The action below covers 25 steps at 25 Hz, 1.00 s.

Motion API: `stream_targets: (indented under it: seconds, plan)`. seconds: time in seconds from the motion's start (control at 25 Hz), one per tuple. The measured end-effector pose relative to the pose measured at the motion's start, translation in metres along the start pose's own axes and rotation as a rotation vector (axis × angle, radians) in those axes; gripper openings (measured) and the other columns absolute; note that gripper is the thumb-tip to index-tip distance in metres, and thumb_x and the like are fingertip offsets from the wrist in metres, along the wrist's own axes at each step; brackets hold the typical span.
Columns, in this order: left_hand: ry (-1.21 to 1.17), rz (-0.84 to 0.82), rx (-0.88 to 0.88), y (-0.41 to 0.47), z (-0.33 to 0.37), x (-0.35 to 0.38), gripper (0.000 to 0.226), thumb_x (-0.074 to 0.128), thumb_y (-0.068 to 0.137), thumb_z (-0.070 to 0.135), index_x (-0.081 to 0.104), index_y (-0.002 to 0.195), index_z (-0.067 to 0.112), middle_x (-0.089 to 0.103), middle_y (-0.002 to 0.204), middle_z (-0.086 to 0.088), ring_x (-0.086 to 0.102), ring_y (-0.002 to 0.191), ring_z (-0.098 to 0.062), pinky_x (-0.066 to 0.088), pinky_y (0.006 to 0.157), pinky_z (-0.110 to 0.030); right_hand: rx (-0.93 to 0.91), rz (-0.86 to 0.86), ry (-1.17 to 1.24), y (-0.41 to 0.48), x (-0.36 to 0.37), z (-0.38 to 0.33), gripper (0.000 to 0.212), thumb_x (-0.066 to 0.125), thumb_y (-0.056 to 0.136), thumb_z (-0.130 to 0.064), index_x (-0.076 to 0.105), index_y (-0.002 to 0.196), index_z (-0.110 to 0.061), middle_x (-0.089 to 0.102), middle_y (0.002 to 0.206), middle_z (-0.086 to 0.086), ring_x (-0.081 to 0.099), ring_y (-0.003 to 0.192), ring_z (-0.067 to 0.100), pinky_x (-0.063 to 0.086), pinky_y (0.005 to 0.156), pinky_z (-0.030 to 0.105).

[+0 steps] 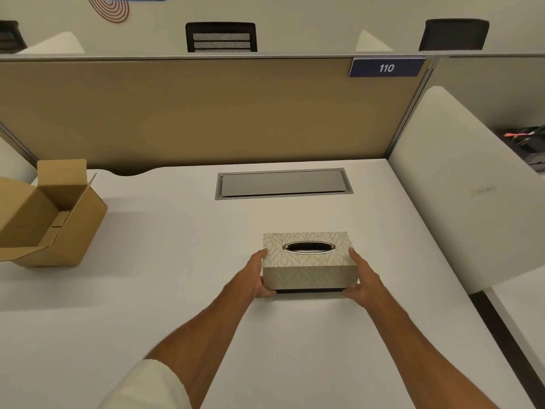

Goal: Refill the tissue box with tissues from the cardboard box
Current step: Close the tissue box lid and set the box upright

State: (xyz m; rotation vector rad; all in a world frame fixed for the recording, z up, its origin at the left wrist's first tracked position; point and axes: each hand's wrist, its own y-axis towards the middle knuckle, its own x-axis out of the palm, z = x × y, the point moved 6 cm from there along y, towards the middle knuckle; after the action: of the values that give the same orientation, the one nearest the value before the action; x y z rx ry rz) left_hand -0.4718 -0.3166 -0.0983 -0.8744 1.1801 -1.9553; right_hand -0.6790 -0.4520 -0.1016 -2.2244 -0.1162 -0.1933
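From the head camera, the patterned tissue box (308,259) sits near the middle of the white desk (177,290), with the left hand (259,276) pressed against its left end and the right hand (361,280) against its right end, both clamped on it with fingers curled toward the dark base, and no tissue shows in its oval slot (309,247). The open cardboard box (50,219) stands well apart at the desk's far left edge, its contents hidden. The step in hand appears to be opening the holder, so next the cover likely has to come off its base before any tissues are fetched.
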Motion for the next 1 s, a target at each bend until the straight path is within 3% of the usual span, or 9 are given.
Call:
stream_targets:
  seconds: [0.12, 0.16, 0.32, 0.44, 0.56, 0.68, 0.84, 1.0]
  plan:
    - [0.065, 0.002, 0.027, -0.003, -0.003, 0.0, 0.049, 0.062, 0.084, 0.046, 0.054, 0.103, 0.002, 0.061, 0.086, -0.016, 0.063, 0.074, -0.031, 0.054, 0.056, -0.039, -0.017, 0.034, -0.018, 0.002, -0.005, 0.002, 0.062, 0.078, 0.077, -0.03, 0.053, 0.129, -0.006, 0.058, 0.13, 0.014, 0.06, 0.112, 0.033, 0.051, 0.095, 0.047]
    - [0.089, 0.008, 0.047, -0.002, -0.003, -0.001, 0.049, 0.06, 0.084, 0.047, 0.055, 0.103, 0.003, 0.061, 0.083, -0.014, 0.062, 0.071, -0.028, 0.053, 0.058, -0.037, -0.025, 0.048, -0.029, 0.003, -0.007, 0.003, 0.061, 0.077, 0.078, -0.028, 0.052, 0.128, -0.004, 0.059, 0.128, 0.015, 0.06, 0.111, 0.033, 0.051, 0.093, 0.045]
    - [0.135, 0.021, 0.128, 0.009, -0.004, -0.006, 0.051, 0.056, 0.087, 0.045, 0.056, 0.119, 0.006, 0.063, 0.098, -0.012, 0.061, 0.093, -0.028, 0.048, 0.1, -0.042, -0.079, 0.114, -0.126, 0.003, -0.013, 0.005, 0.058, 0.074, 0.08, -0.032, 0.049, 0.123, -0.003, 0.054, 0.109, 0.011, 0.055, 0.096, 0.027, 0.047, 0.08, 0.036]
    - [0.1, 0.008, 0.167, 0.015, -0.007, -0.007, 0.047, 0.054, 0.09, 0.038, 0.053, 0.126, 0.007, 0.062, 0.101, -0.013, 0.061, 0.093, -0.029, 0.051, 0.096, -0.044, -0.127, 0.15, -0.238, 0.008, -0.019, 0.008, 0.047, 0.071, 0.082, -0.032, 0.052, 0.113, -0.003, 0.056, 0.095, 0.008, 0.054, 0.086, 0.024, 0.046, 0.078, 0.037]
    - [0.085, 0.02, 0.193, 0.019, -0.012, -0.009, 0.049, 0.053, 0.091, 0.036, 0.049, 0.13, 0.007, 0.06, 0.117, -0.015, 0.058, 0.104, -0.03, 0.05, 0.094, -0.043, -0.175, 0.188, -0.35, 0.009, -0.023, 0.009, 0.044, 0.067, 0.086, -0.034, 0.053, 0.111, 0.0, 0.053, 0.106, 0.013, 0.051, 0.096, 0.027, 0.046, 0.09, 0.043]
    - [0.123, 0.06, 0.202, 0.019, -0.015, -0.011, 0.049, 0.05, 0.092, 0.034, 0.046, 0.132, 0.007, 0.055, 0.131, -0.017, 0.053, 0.118, -0.032, 0.047, 0.097, -0.043, -0.213, 0.17, -0.401, 0.009, -0.024, 0.012, 0.038, 0.063, 0.088, -0.034, 0.05, 0.103, -0.002, 0.049, 0.104, 0.013, 0.048, 0.092, 0.026, 0.042, 0.079, 0.039]
    - [0.153, 0.065, 0.213, 0.018, -0.014, -0.009, 0.047, 0.047, 0.094, 0.031, 0.043, 0.135, 0.008, 0.05, 0.135, -0.017, 0.049, 0.122, -0.032, 0.046, 0.095, -0.042, -0.256, 0.164, -0.438, 0.006, -0.026, 0.015, 0.034, 0.061, 0.09, -0.037, 0.045, 0.091, -0.007, 0.045, 0.097, 0.01, 0.043, 0.081, 0.024, 0.035, 0.061, 0.03]
    - [0.263, 0.062, 0.248, 0.017, -0.014, -0.01, 0.05, 0.044, 0.096, 0.036, 0.04, 0.137, 0.006, 0.05, 0.136, -0.015, 0.049, 0.121, -0.032, 0.043, 0.102, -0.044, -0.275, 0.188, -0.523, 0.004, -0.029, 0.013, 0.038, 0.059, 0.09, -0.042, 0.049, 0.095, -0.005, 0.048, 0.094, 0.009, 0.046, 0.089, 0.026, 0.037, 0.07, 0.034]
